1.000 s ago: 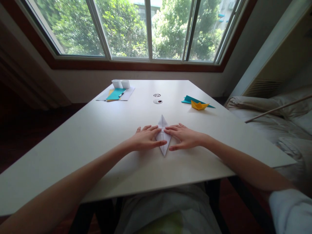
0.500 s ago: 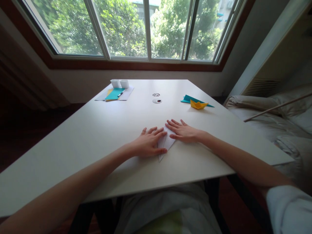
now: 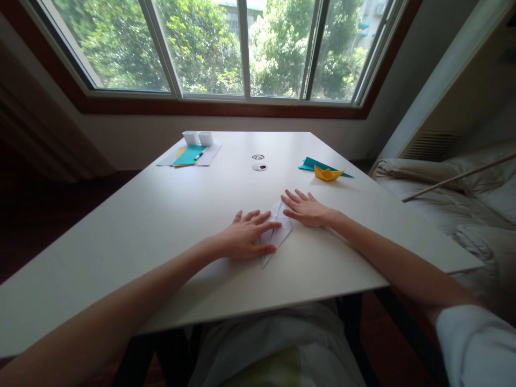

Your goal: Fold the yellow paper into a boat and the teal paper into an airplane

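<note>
A folded sheet of white paper [image 3: 284,227], pointed at its near end, lies flat on the white table close to me. My left hand [image 3: 245,236] rests over its left side with fingers spread, the index finger reaching across the middle and the thumb near the lower tip. At the upper right edge of the paper, my right hand [image 3: 305,208] lies flat with its fingers apart, fingertips touching the edge. Both hands press from above and neither grasps anything. Part of the paper's left side is hidden under my left hand.
Beyond my right hand stand a yellow paper boat [image 3: 328,173] and a teal folded paper plane [image 3: 312,162]. Two round patterned pieces [image 3: 259,167] lie mid-table. Far left are coloured sheets [image 3: 190,155], a pen [image 3: 200,154] and two white containers [image 3: 205,138].
My right hand has slid away and slightly right, uncovering more of the paper's upper right part. My left index finger now stretches further across the paper.
</note>
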`<state>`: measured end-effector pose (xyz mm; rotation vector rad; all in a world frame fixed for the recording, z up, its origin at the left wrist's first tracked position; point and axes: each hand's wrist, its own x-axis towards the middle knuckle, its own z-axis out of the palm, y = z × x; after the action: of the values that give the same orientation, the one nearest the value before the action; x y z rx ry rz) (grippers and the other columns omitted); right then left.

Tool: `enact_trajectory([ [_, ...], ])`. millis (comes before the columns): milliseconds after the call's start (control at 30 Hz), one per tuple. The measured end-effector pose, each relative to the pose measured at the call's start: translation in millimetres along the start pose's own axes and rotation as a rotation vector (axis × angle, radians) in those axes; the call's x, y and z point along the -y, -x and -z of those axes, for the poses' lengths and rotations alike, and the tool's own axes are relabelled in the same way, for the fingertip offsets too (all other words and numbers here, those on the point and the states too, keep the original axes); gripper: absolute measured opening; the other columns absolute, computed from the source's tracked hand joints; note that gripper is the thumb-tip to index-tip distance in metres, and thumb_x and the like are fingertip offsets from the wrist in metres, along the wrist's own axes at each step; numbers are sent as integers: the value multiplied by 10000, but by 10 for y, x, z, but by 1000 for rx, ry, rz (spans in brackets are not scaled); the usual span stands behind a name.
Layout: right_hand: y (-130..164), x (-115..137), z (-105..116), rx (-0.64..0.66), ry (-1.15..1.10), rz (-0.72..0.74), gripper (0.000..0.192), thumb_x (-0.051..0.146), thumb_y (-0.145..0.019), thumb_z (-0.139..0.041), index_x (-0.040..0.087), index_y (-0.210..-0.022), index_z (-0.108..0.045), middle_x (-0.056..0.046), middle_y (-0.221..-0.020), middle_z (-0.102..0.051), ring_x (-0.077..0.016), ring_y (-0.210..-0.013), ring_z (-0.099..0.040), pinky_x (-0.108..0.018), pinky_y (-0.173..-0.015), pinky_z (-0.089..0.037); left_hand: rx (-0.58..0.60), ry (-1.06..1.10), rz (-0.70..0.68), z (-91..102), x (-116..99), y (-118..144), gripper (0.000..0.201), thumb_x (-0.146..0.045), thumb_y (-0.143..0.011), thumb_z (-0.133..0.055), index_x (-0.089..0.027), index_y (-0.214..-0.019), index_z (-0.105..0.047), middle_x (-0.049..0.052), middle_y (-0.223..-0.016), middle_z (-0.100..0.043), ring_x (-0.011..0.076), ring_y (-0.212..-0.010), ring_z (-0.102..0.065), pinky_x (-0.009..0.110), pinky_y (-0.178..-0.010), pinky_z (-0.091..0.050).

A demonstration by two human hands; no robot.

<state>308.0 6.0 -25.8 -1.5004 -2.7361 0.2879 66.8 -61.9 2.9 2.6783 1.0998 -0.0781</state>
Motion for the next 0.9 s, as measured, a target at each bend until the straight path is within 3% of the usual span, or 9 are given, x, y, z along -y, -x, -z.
enact_trajectory([
  [200, 22, 28, 36, -143, 13, 69, 673, 608, -854, -202, 235, -1412, -151, -69, -1479, -122, -298, -1332, -150, -524, -1047, -168, -77, -46, 68, -55, 84, -38, 564, -641, -816, -304, -410, -1330, -296, 35, -1444, -252, 330, -1303, -188, 597, -992, -96],
  [367, 76, 139, 74, -293, 31, 269, 453, 451, -901, -303, 255, -1290, -428, -74, -1395, -348, -235, -1263, -316, -438, -1029, -271, -198, -125, 178, -91, 151, -82, 453, -536, -882, -251, -398, -1300, -360, 63, -1358, -380, 294, -1251, -290, 570, -965, -202],
  [500, 110, 219, 71, -259, 26, 403, 357, 375, -883, -403, 243, -1188, -535, -63, -1293, -481, -220, -1201, -399, -408, -1009, -319, -276, -173, 132, -127, 187, -98, 425, -463, -899, -294, -387, -1315, -337, 72, -1271, -459, 274, -1197, -361, 530, -947, -264],
  [600, 130, 234, 88, -227, 3, 428, 345, 353, -864, -447, 203, -1156, -552, -67, -1306, -475, -226, -1228, -378, -395, -1020, -315, -311, -159, 80, -120, 229, -109, 438, -420, -875, -396, -330, -1303, -368, 65, -1282, -458, 277, -1190, -363, 496, -942, -299],
  [733, 146, 217, 112, -192, -42, 459, 336, 334, -843, -487, 187, -1139, -548, -73, -1281, -500, -232, -1247, -363, -376, -1001, -346, -351, -161, -9, -40, 238, -108, 244, -275, -859, -440, -257, -1056, -582, 42, -1142, -563, 233, -1091, -449, 377, -872, -384],
  [900, 140, 196, 102, -224, 13, 484, 301, 240, -871, -429, 188, -1136, -562, -52, -1168, -590, -225, -1191, -431, -374, -979, -365, -329, -179, -78, 37, 115, -73, 240, -247, -875, -399, -216, -918, -633, 37, -864, -645, 189, -851, -553, 311, -744, -422],
])
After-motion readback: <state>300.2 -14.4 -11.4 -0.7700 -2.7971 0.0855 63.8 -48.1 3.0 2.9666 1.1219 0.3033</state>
